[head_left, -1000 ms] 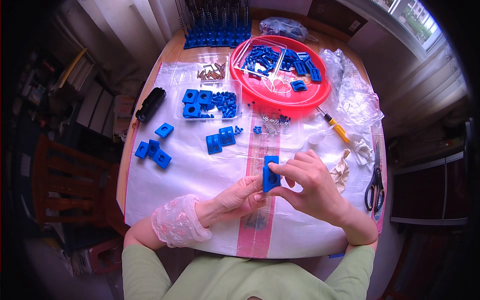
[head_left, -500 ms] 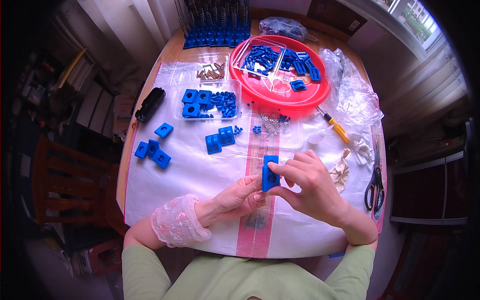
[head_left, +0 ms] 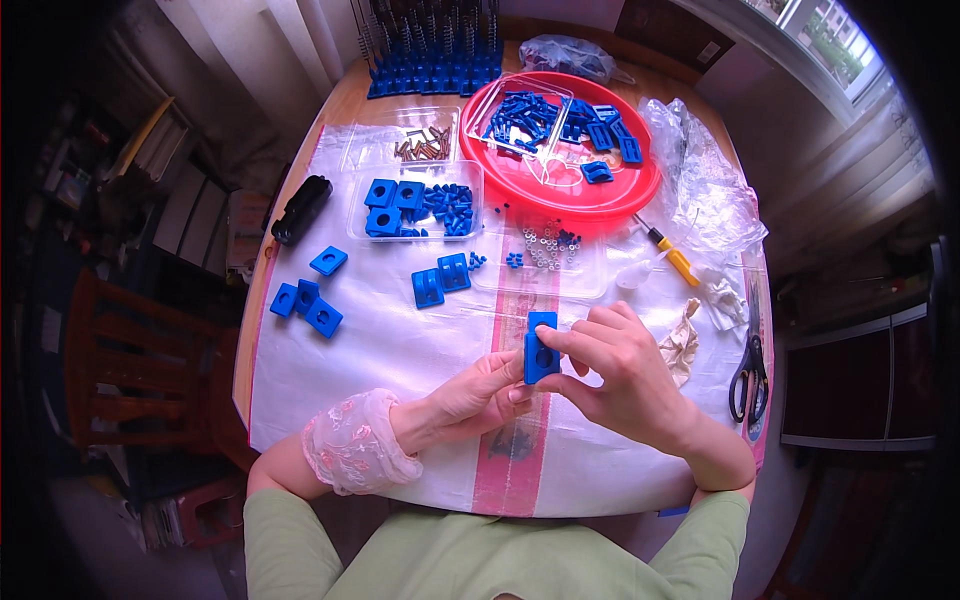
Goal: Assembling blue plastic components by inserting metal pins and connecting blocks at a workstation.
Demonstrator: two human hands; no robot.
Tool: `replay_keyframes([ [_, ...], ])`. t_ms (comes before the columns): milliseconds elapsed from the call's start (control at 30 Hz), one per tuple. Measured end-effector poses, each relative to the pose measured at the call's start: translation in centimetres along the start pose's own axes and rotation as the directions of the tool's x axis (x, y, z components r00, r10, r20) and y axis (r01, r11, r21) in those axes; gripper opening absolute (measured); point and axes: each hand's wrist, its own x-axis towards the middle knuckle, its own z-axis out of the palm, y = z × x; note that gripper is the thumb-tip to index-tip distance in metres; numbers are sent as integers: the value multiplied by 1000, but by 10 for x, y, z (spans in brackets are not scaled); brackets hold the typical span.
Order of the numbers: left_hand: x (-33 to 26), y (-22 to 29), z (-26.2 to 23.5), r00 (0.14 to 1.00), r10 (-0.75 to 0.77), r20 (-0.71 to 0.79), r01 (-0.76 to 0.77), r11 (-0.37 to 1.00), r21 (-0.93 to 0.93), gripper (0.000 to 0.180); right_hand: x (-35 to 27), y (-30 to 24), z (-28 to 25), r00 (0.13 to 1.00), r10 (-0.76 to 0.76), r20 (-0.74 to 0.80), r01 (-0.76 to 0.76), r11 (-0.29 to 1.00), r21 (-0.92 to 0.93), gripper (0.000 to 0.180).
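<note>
Between my two hands, over the striped cloth, is a blue plastic block (head_left: 541, 362) with a round hole in its face and a narrower part at its top. My left hand (head_left: 482, 393) grips its lower left side with thumb and fingers. With the index finger on the upper part and the thumb at the lower right edge, my right hand (head_left: 622, 368) pinches the same block. Farther off, two blue ribbed pieces (head_left: 440, 279) lie side by side. Several blue blocks with holes (head_left: 322, 317) rest on the cloth at the left.
A clear box (head_left: 415, 232) holds blue blocks and small plugs; another has brass-coloured pins (head_left: 425, 145). Blue parts fill a red basin (head_left: 620, 195). A yellow screwdriver (head_left: 680, 263), black scissors (head_left: 750, 380) and crumpled plastic (head_left: 700, 200) lie right. A black case (head_left: 302, 210) sits left.
</note>
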Motion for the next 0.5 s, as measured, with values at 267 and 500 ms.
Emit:
replay_keyframes([
  [267,0,-1,-3,1000,3,-1,-3,1000,-12,40,0,1,1,1000,3,-3,-3,1000,7,42],
  [500,0,-2,-3,1000,14,24,-13,998,-57,36,1,0,0,1000,0,5,0,1000,3,41],
])
